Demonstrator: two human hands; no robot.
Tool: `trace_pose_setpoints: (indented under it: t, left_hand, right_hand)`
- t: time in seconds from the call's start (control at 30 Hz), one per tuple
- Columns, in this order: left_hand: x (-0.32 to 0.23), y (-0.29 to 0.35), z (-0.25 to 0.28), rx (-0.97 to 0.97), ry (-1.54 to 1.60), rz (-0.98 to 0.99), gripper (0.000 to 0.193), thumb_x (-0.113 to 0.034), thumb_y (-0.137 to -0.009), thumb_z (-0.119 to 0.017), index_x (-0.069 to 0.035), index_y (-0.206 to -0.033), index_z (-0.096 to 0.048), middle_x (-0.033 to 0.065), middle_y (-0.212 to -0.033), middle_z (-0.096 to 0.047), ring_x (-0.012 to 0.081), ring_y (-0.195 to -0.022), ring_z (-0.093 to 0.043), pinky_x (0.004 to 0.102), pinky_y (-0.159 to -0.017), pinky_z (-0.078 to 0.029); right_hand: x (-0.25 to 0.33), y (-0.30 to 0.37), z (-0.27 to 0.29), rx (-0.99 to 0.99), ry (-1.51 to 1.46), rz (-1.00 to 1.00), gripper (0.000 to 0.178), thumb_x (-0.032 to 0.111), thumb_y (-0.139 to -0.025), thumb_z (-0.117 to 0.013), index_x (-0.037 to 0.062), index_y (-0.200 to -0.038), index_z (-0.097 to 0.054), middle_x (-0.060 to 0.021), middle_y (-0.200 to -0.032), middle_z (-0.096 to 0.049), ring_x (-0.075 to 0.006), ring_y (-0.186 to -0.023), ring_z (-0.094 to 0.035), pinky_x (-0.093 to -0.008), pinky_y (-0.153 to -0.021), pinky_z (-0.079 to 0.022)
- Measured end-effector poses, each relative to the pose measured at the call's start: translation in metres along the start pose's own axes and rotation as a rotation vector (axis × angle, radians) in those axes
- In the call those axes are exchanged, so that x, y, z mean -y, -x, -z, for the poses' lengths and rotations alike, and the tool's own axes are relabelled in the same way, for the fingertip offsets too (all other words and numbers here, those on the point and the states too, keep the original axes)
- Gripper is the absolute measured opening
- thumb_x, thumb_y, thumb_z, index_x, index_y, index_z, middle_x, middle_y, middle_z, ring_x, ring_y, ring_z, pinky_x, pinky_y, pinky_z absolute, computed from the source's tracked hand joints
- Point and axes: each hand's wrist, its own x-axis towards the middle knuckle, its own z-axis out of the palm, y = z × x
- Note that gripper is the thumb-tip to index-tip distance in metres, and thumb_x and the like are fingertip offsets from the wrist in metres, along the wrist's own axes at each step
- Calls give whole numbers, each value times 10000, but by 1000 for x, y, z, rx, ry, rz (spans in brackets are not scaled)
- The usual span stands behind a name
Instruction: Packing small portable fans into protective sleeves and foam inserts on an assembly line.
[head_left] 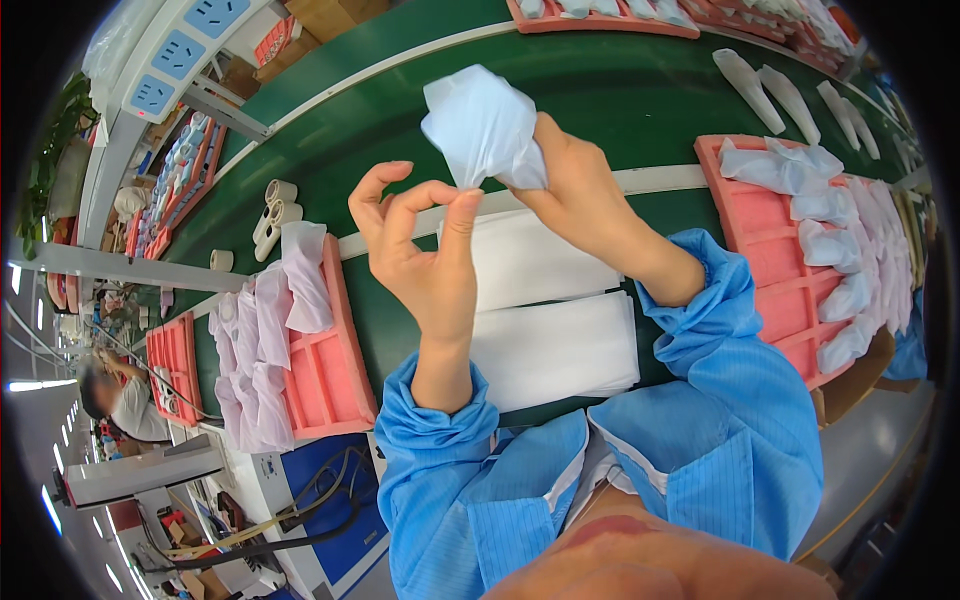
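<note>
My right hand point(575, 185) is closed around an item wrapped in a thin, pale blue-white sheet point(482, 118), held up over the green work surface. What lies inside the wrapping is hidden. Thumb and index finger of my left hand point(420, 245) pinch the sheet's lower edge, while its other fingers stick out. Below my hands lie two stacks of white sheets, the farther stack point(540, 262) partly covered by my left hand and the nearer stack point(555, 345) beside my sleeves.
On the right, a pink divided tray point(765, 255) holds several wrapped items; another pink tray point(325, 385) with similar bundles stands left. Loose wrapped pieces point(750, 90) lie at the far right. White cylindrical parts point(275, 220) stand at the left, near a socket strip point(180, 55).
</note>
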Motion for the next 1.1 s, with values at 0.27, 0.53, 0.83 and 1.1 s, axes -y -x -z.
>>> trace_pose_setpoints:
  t: [0.27, 0.53, 0.83, 1.1]
  left_hand:
    - [7, -16, 25, -91, 621, 378, 181, -162, -990, -554, 9, -1043, -574, 73, -948, -638, 157, -843, -628, 280, -789, -505]
    - [-3, -12, 11, 36, 325, 239, 208, -213, -1002, -531, -15, -1053, -570, 126, -1144, -610, 161, -910, -592, 232, -707, -459]
    - [0, -12, 15, 69, 393, 259, 186, -168, -991, -543, -7, -1079, -569, 105, -1105, -625, 142, -863, -610, 226, -695, -463]
    - [-3, -14, 13, 78, 393, 264, 140, -96, -964, -562, 9, -1053, -592, 102, -1092, -630, 122, -814, -601, 217, -685, -444]
  right_hand:
    - [3, 16, 14, 895, -952, -322, 470, 197, -811, -760, -26, -1185, -584, -51, -982, -653, -118, -897, -587, -279, -764, -490]
    - [-35, 82, 92, -342, -957, -567, 369, 255, -880, -702, 21, -1149, -607, -21, -961, -644, -97, -802, -629, -277, -670, -530]
    - [-149, 142, 143, -1133, -670, -796, 348, 107, -880, -572, -97, -1157, -516, -174, -1168, -557, -288, -1115, -571, -377, -838, -534]
    - [-122, 121, 180, -646, 903, -560, 573, 234, -775, -690, 38, -1292, -541, -285, -1329, -476, -447, -1181, -523, -483, -976, -453]
